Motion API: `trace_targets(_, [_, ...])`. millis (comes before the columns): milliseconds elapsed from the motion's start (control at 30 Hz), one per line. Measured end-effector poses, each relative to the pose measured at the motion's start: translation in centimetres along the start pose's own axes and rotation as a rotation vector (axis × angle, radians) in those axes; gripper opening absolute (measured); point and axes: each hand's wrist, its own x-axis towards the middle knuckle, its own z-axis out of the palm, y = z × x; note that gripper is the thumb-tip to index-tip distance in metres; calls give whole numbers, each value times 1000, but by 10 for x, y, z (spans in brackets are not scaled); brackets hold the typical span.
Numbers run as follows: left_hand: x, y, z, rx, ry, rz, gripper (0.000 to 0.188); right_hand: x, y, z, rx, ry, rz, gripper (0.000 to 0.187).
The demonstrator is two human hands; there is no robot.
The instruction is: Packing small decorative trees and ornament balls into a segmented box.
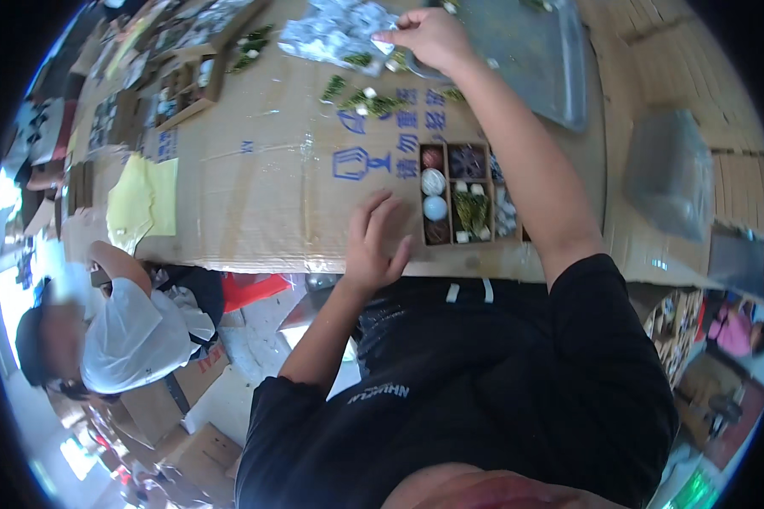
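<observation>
My right hand [435,41] reaches to the far side of the cardboard-covered table, at the right edge of a heap of grey-white crinkled pieces [331,32]. Its thumb and fingers close in a pinch; a small whitish bit shows at them, too small to name. Nearer to me, my left hand [372,250] is open, fingers spread over the cardboard, holding nothing. Just right of it stands a small divided box [445,195]. Its compartments hold a red ball, a white ball [433,181], a pale blue ball [435,209], dark pieces and green sprigs with white cubes [470,210]. My right forearm covers its right part.
Loose green sprigs [369,103] lie beyond the box. A clear plastic tray [560,64] is at the far right, another clear bin [671,174] farther right. Yellow sheets [144,202] and a cardboard box [187,89] are at left. A person in white [136,331] sits at left.
</observation>
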Motion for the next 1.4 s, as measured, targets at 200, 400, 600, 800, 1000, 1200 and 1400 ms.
trace_targets(200, [65,46,42,5,-347,368,51,-153,2,-81,283,-37,270,31])
trace_targets(400, [52,37,62,181,-385,405,49,-273,26,-73,103,-49,387,20])
trace_targets(600, [54,39,67,171,-355,379,44,-273,37,-35,-76,64,90,17])
trace_targets(800, [49,37,66,132,-360,338,50,-283,39,-33,-282,27,46,10])
trace_targets(1000, [52,41,73,221,-384,440,56,-306,46,-35,-286,85,48,11])
trace_targets(1200, [53,44,56,389,-556,475,68,-291,17,-176,-499,592,-126,25])
trace_targets(1400, [59,45,69,358,-530,522,53,-322,112,-359,-890,130,495,29])
